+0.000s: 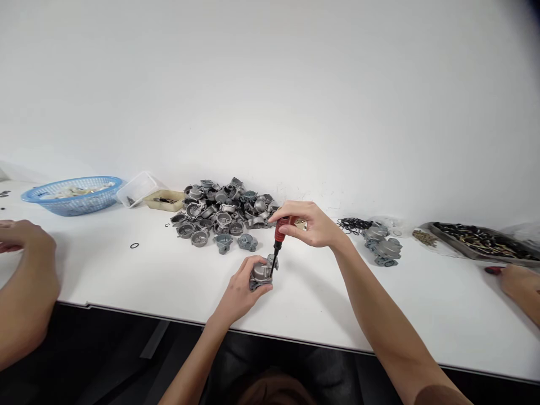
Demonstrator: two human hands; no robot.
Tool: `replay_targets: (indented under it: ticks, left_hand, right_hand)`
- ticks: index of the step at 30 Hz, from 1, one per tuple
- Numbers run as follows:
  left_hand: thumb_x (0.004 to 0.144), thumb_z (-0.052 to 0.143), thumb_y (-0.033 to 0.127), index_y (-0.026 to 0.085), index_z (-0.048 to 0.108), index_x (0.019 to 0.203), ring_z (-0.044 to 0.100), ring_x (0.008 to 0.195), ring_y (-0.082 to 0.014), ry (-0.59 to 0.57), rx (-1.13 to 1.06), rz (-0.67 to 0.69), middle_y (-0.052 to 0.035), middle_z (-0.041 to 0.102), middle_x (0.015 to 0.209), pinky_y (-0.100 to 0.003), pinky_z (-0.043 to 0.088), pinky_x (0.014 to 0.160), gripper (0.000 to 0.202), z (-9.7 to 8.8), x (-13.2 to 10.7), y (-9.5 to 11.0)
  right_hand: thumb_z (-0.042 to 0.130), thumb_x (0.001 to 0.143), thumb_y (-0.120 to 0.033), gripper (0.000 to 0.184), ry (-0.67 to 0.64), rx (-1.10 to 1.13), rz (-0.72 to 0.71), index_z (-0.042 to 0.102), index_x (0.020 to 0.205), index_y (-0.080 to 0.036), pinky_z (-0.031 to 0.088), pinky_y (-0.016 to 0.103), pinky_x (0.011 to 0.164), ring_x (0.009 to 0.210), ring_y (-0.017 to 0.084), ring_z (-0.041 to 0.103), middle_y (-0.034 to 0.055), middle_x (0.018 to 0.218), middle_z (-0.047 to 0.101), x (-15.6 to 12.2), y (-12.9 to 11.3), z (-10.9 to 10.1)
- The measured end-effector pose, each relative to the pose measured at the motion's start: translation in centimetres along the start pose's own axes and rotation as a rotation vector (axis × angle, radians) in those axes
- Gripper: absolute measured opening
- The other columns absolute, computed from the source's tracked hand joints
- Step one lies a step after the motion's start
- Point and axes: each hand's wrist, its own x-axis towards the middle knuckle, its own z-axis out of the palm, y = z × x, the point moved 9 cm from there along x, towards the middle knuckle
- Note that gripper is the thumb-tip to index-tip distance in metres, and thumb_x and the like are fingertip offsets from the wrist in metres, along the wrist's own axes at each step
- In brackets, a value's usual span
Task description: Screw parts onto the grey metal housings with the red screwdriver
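Note:
My left hand [243, 289] is wrapped round a grey metal housing, which looks like a carburetor body [261, 274], and holds it on the white table near the front edge. Above it, my right hand [310, 223] grips the red handle of a screwdriver [280, 232]. The dark shaft points down and its tip meets the right side of the housing; any screw under it is too small to make out. Just behind my hands lies a heap of similar grey metal parts [223, 211], with a couple of loose ones at its front.
At the left stand a blue basket [71, 211], a clear plastic box [137, 188] and a yellowish tray [164, 201]. To the right are black rings [354, 225], stacked housings [383, 247], brass screws [424, 238] and a dark tray [476, 254]. Other people's arms reach in from both sides.

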Motion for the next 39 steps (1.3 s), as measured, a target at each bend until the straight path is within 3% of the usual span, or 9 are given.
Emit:
replay_targets:
  ticks: [7, 9, 12, 15, 20, 24, 30, 35, 39]
  left_hand:
    - [0.096, 0.061, 0.03, 0.03, 0.045, 0.131, 0.053, 0.118, -0.0248, -0.019, 0.014, 0.031, -0.0075, 0.049, 0.136, -0.038, 0.043, 0.102, 0.039, 0.8, -0.2, 0.2]
    - [0.097, 0.057, 0.029, 0.03, 0.044, 0.133, 0.048, 0.126, -0.0264, -0.024, 0.022, 0.04, -0.0086, 0.046, 0.139, -0.04, 0.04, 0.105, 0.038, 1.0, -0.3, 0.1]
    - [0.099, 0.055, 0.029, 0.03, 0.042, 0.135, 0.044, 0.131, -0.027, -0.036, 0.023, 0.045, -0.0088, 0.043, 0.142, -0.041, 0.037, 0.108, 0.038, 1.2, -0.4, 0.0]
    - [0.099, 0.055, 0.029, 0.03, 0.041, 0.134, 0.046, 0.127, -0.0259, -0.042, 0.009, 0.035, -0.0083, 0.043, 0.141, -0.04, 0.038, 0.108, 0.038, 1.2, -0.4, -0.1]
    - [0.098, 0.058, 0.03, 0.03, 0.043, 0.133, 0.049, 0.123, -0.0259, -0.028, -0.007, 0.035, -0.0083, 0.045, 0.138, -0.039, 0.041, 0.104, 0.037, 0.9, -0.3, 0.3]
    - [0.097, 0.059, 0.031, 0.029, 0.045, 0.132, 0.052, 0.119, -0.0254, -0.017, -0.009, 0.037, -0.0081, 0.046, 0.136, -0.04, 0.043, 0.102, 0.037, 0.7, -0.3, 0.4]
    - [0.096, 0.06, 0.031, 0.03, 0.046, 0.131, 0.053, 0.117, -0.0251, -0.004, -0.007, 0.051, -0.0075, 0.048, 0.135, -0.04, 0.044, 0.102, 0.037, 0.6, -0.3, 0.5]
    - [0.096, 0.062, 0.03, 0.03, 0.046, 0.13, 0.055, 0.113, -0.0235, -0.001, -0.01, 0.043, -0.0059, 0.049, 0.134, -0.039, 0.044, 0.102, 0.038, 0.6, -0.3, 0.5]
    - [0.095, 0.063, 0.029, 0.031, 0.046, 0.129, 0.056, 0.111, -0.0223, -0.003, -0.01, 0.038, -0.005, 0.049, 0.133, -0.036, 0.044, 0.1, 0.038, 0.6, -0.3, 0.5]
  right_hand:
    - [0.054, 0.1, -0.023, 0.036, -0.084, 0.053, -0.076, 0.063, 0.134, -0.027, 0.057, 0.031, 0.073, 0.094, 0.019, 0.069, 0.0077, 0.102, 0.073, -0.1, -1.4, 1.0]
    - [0.054, 0.1, -0.023, 0.035, -0.096, 0.098, -0.084, 0.064, 0.133, -0.026, 0.058, 0.033, 0.074, 0.092, 0.019, 0.069, 0.0076, 0.1, 0.073, 0.0, -1.5, 1.3]
    - [0.067, 0.094, -0.029, 0.03, -0.049, 0.06, -0.092, 0.07, 0.124, -0.025, 0.058, 0.033, 0.074, 0.088, 0.019, 0.068, 0.0073, 0.093, 0.073, 0.1, -1.2, 1.1]
    - [0.077, 0.086, -0.032, 0.033, 0.025, -0.006, -0.072, 0.073, 0.118, -0.025, 0.058, 0.033, 0.077, 0.084, 0.018, 0.068, 0.0067, 0.089, 0.072, 0.2, -0.8, 0.7]
    - [0.063, 0.096, -0.03, 0.041, -0.017, 0.149, -0.014, 0.063, 0.136, -0.026, 0.061, 0.034, 0.076, 0.084, 0.017, 0.071, 0.0095, 0.11, 0.072, 0.1, 0.1, 1.2]
    - [0.076, 0.086, -0.032, 0.037, 0.12, 0.03, -0.051, 0.072, 0.123, -0.027, 0.061, 0.031, 0.074, 0.081, 0.017, 0.069, 0.0058, 0.094, 0.074, 0.1, 0.2, 0.2]
    - [0.061, 0.097, -0.029, 0.039, -0.031, 0.164, 0.009, 0.063, 0.136, -0.024, 0.061, 0.035, 0.081, 0.089, 0.019, 0.073, 0.0081, 0.099, 0.074, 0.0, 0.8, 1.5]
    - [0.08, 0.083, -0.032, 0.033, 0.103, 0.035, -0.044, 0.075, 0.115, -0.025, 0.06, 0.035, 0.079, 0.085, 0.019, 0.07, 0.0059, 0.088, 0.073, 0.1, 0.8, 0.4]
    - [0.065, 0.095, -0.031, 0.04, -0.018, 0.162, -0.027, 0.064, 0.135, -0.025, 0.061, 0.035, 0.079, 0.089, 0.019, 0.071, 0.0109, 0.11, 0.072, 0.1, 0.7, 1.5]
